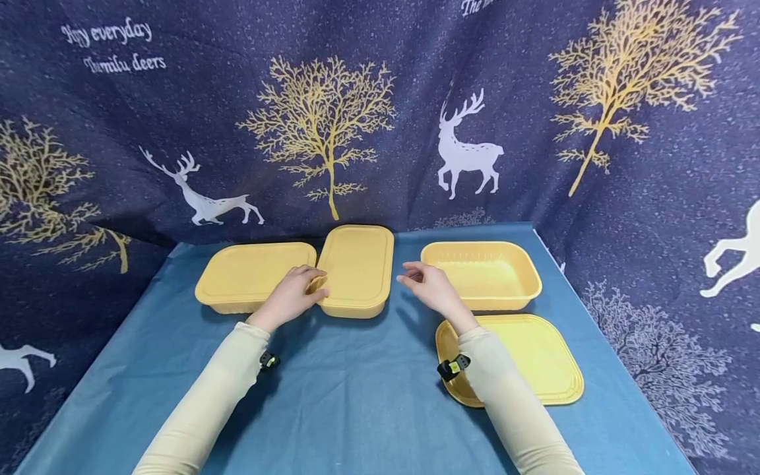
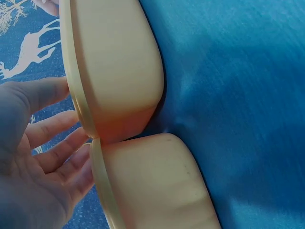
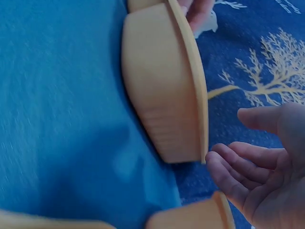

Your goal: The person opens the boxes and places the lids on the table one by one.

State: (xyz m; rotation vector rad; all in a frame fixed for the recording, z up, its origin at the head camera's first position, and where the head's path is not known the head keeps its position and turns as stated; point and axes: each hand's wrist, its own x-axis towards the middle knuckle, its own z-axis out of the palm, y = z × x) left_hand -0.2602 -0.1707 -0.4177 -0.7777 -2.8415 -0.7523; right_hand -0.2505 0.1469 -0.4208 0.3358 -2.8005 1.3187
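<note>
Two lidded yellow plastic boxes stand side by side at the back of the table. One lidded box is set lengthwise in the middle, and the other lidded box lies crosswise to its left. My left hand is over where the two meet, its thumb and fingertips at the lid edges with the fingers loosely extended. To the right of the middle box, my right hand hovers with nothing in it. Its fingers are relaxed, close to that box's rim in the right wrist view.
An uncovered yellow box stands at the back right. In front of it a loose yellow lid lies on the blue tablecloth, partly hidden by my right forearm. A dark printed curtain hangs right behind the table.
</note>
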